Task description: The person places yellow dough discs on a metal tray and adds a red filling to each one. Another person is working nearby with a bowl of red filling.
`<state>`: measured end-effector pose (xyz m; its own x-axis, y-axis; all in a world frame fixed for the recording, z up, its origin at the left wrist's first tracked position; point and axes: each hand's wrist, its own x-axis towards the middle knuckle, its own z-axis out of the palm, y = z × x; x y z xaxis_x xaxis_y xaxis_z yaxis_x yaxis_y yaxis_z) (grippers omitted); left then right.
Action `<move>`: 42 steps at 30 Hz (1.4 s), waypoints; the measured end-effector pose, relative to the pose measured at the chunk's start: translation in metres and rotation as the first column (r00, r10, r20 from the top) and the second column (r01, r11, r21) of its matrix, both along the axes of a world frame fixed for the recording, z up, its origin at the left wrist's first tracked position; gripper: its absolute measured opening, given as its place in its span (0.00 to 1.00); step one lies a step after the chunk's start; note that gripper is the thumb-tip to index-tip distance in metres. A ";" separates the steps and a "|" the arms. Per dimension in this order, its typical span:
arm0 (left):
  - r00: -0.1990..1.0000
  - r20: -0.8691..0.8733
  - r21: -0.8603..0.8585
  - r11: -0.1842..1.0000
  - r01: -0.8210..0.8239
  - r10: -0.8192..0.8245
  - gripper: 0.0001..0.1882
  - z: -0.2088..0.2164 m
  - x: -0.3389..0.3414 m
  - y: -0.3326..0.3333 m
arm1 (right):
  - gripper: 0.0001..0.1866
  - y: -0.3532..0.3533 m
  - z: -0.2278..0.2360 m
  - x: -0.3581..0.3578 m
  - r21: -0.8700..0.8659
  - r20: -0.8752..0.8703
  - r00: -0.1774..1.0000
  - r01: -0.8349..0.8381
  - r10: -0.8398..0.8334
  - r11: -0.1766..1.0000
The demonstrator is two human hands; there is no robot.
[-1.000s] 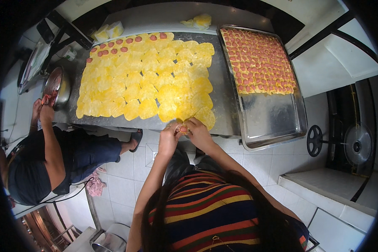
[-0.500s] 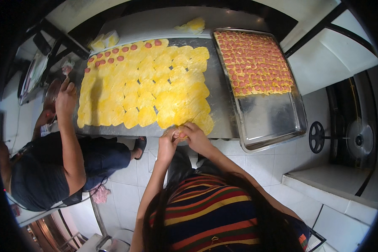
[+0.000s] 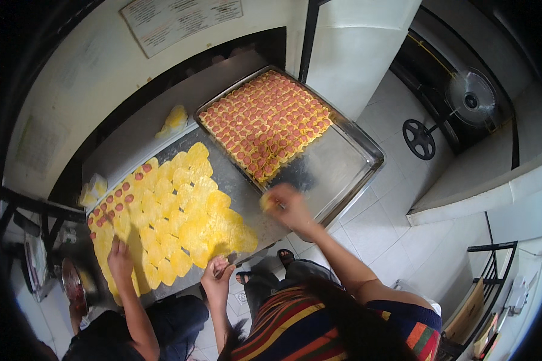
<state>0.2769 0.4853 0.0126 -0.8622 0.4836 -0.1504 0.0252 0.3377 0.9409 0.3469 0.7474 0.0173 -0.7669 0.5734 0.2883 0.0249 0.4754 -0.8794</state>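
Note:
My right hand (image 3: 289,207), a little blurred, is closed round a small yellow dough piece (image 3: 265,202) beside the near left edge of the metal tray (image 3: 343,165). Rows of small dough pieces topped with pink sausage slices (image 3: 265,117) fill the tray's far part. My left hand (image 3: 218,274) is curled shut at the near right edge of the overlapping yellow dough rounds (image 3: 186,210); what its fingers hold, if anything, cannot be made out. Several pink slices (image 3: 119,198) lie on the rounds at the far left.
Another person's hand (image 3: 120,257) reaches over the left part of the dough. A round metal bowl (image 3: 74,283) stands at the far left. A yellow-smeared crumpled item (image 3: 173,120) lies behind the dough. Right of the tray stands a fan (image 3: 471,99).
My hands have parted: the right moved over to the tray with the dough piece, while the left stayed at the dough's edge. The view has turned right. The other person's hand came over the dough.

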 end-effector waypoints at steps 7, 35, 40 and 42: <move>0.993 0.114 -0.163 0.986 0.030 -0.011 0.14 -0.029 0.011 -0.038 | 0.10 0.209 -0.038 0.026 0.397 -0.153 0.600 0.765 -0.785 0.507; 0.985 0.079 -0.226 0.960 0.167 -0.152 0.16 -0.022 0.018 -0.015 | 0.20 0.260 -0.073 -0.007 0.320 -0.102 0.664 0.727 -0.741 0.607; 0.984 0.067 -0.244 0.953 0.179 -0.167 0.16 -0.022 0.018 -0.012 | 0.18 0.250 -0.085 -0.008 0.213 -0.132 0.550 0.828 -0.825 0.518; 0.981 0.052 -0.239 0.952 0.192 -0.185 0.16 -0.023 0.016 -0.010 | 0.17 0.254 -0.093 -0.007 0.158 -0.034 0.523 0.844 -0.851 0.512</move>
<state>0.2932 0.4749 -0.0103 -0.7524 0.5833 -0.3060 0.0848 0.5465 0.8332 0.3395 1.0018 -0.0760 0.0490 0.9148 0.4010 0.5171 0.3202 -0.7938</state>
